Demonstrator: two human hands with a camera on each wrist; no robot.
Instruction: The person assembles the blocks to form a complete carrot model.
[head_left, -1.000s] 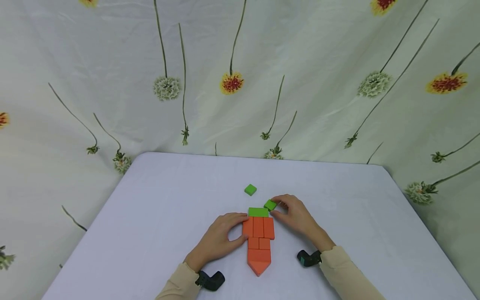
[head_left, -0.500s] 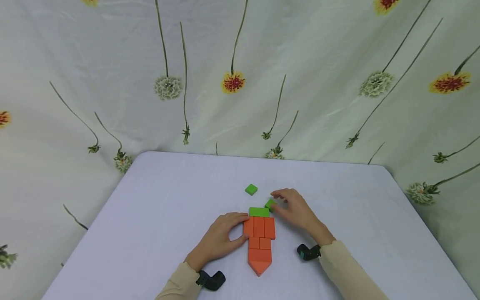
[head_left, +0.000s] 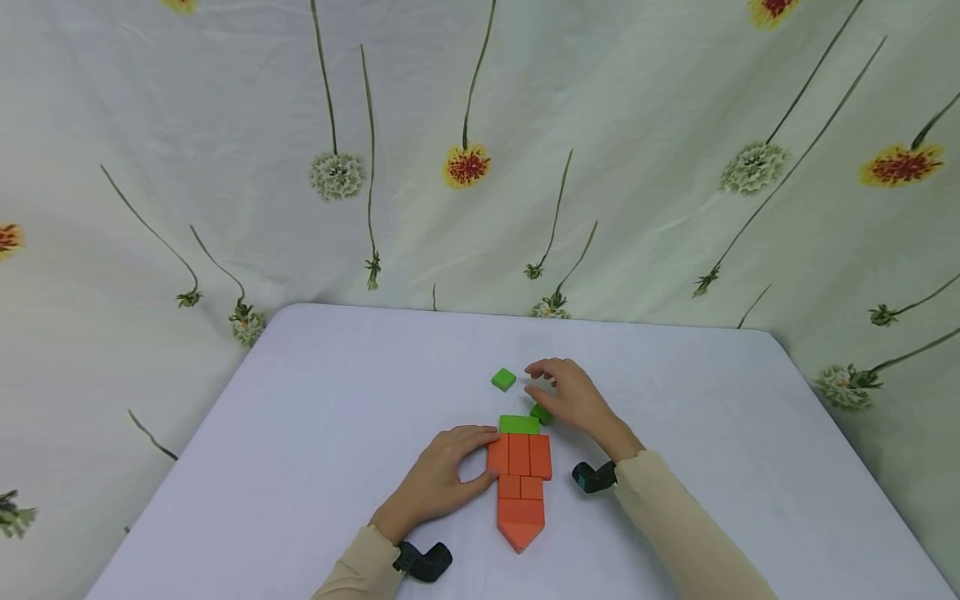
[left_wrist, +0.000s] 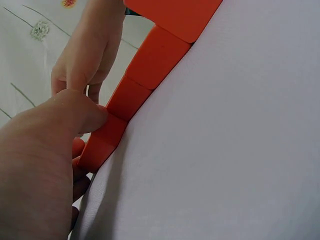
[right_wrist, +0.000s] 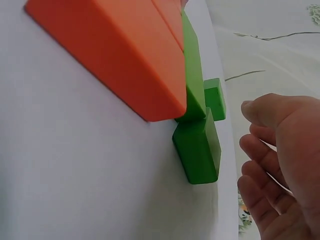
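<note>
An arrangement of flat-lying orange blocks (head_left: 531,487) has a pointed piece (head_left: 520,534) at its near end and a long green block (head_left: 519,424) across its far end. My left hand (head_left: 441,477) holds the leftmost orange block (head_left: 497,457) between thumb and fingers; the left wrist view shows the thumb (left_wrist: 92,116) against its side. A green cube (right_wrist: 197,150) sits turned at the right corner of the long green block. Over and beyond it hovers my right hand (head_left: 573,398), fingers loosely bent, holding nothing. Farther back lies another green cube (head_left: 503,379), just left of the right fingertips.
A white-covered table (head_left: 360,375) carries the blocks, its far edge meeting a flower-patterned cloth (head_left: 637,125). Black wrist devices (head_left: 423,562) jut inward from both forearms, near the table surface.
My right hand has let go of the nearer green cube and moved away and leftward toward the far one. The left hand keeps its place.
</note>
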